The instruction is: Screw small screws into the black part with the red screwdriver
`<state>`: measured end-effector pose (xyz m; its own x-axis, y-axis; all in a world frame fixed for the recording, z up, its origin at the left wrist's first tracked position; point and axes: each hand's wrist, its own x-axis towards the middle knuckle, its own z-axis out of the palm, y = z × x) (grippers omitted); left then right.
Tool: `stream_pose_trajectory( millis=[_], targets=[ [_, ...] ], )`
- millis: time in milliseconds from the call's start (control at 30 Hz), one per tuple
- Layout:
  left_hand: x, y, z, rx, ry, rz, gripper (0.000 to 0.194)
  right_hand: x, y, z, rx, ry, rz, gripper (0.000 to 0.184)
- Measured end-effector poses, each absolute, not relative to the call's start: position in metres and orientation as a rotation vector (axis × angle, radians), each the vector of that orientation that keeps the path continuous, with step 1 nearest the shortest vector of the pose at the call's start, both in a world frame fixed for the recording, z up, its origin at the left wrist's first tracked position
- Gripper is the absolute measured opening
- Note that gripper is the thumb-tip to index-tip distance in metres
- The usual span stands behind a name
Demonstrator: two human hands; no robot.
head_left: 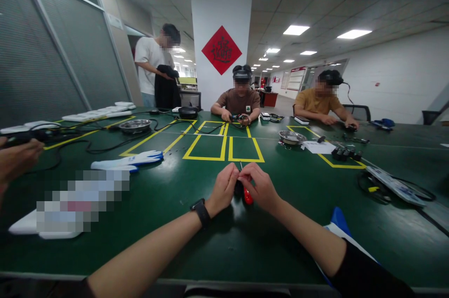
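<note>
My left hand (224, 185) and my right hand (260, 186) meet over the near middle of the green table (196, 246). Both are closed, thumbs and fingertips pinched together at one spot. Whatever lies between the fingertips is too small or hidden to make out. Just under the fingers shows a red and black handle (248, 196), like that of a screwdriver. A thin metal shaft (241, 165) points away beyond the fingertips. I cannot tell whether the handle rests on the table or in my right hand. A dark watch is on my left wrist.
Work gloves (128, 161) lie at left, another glove (338, 223) by my right forearm. Metal bowls (135, 125) (292, 137), black parts (346, 154) and cables (373, 188) lie farther out. Yellow tape (205, 158) marks the table. People sit opposite; another person's hand (21, 160) is at left.
</note>
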<state>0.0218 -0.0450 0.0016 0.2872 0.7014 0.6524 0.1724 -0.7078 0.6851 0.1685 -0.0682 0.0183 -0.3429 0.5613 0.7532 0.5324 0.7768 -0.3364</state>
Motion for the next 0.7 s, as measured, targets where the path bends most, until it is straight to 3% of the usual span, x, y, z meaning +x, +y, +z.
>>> stream_pose_trajectory(
  millis=[400,600,700],
  targets=[
    [0.021,-0.046,0.004,2.082,0.749,1.374,0.031,0.171,-0.065,0.016,-0.847,-2.021,0.122,0.005],
    [0.02,-0.039,0.003,2.0,0.939,1.574,0.02,0.172,-0.06,0.017,-0.957,-1.736,0.153,0.009],
    [0.015,-0.031,0.0,2.173,0.997,1.395,0.043,0.179,-0.052,0.014,-1.045,-1.669,0.21,0.011]
  ],
)
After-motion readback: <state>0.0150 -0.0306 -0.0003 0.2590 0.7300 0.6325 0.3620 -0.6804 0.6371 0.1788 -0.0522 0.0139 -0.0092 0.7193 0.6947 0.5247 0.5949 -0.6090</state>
